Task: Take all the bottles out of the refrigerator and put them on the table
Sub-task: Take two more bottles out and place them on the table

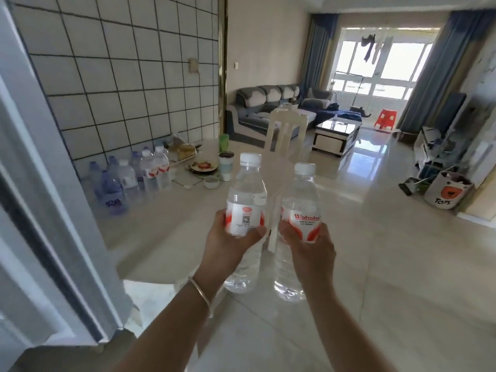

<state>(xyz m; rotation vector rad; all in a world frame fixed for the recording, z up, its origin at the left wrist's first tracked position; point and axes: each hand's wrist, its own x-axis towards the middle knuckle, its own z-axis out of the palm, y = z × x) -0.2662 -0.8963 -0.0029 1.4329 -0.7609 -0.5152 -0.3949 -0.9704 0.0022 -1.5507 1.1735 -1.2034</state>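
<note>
Head view, one entry. Left hand (230, 241): grip wrapped round the label band of a clear water bottle (245, 210), white cap on, carried upright. Right hand (308, 244): grip likewise wrapped round a second water bottle (299, 224), red-and-white label facing the camera, upright, just beside the first without clearly touching. Both are held in the air over the near edge of the bench (166, 224). Already standing there: a cluster of bottles (134, 175) by the tiled wall (120, 63), with a plate (202, 167), a cup (225, 165) and a small bowl (211, 181) close to it. A chair (285, 130) stands beyond. Step judged: setting down. Advice: carry low and level, aim for bare surface beside the cluster, land each base flat before letting go, and keep well off the edge and the crockery.
</note>
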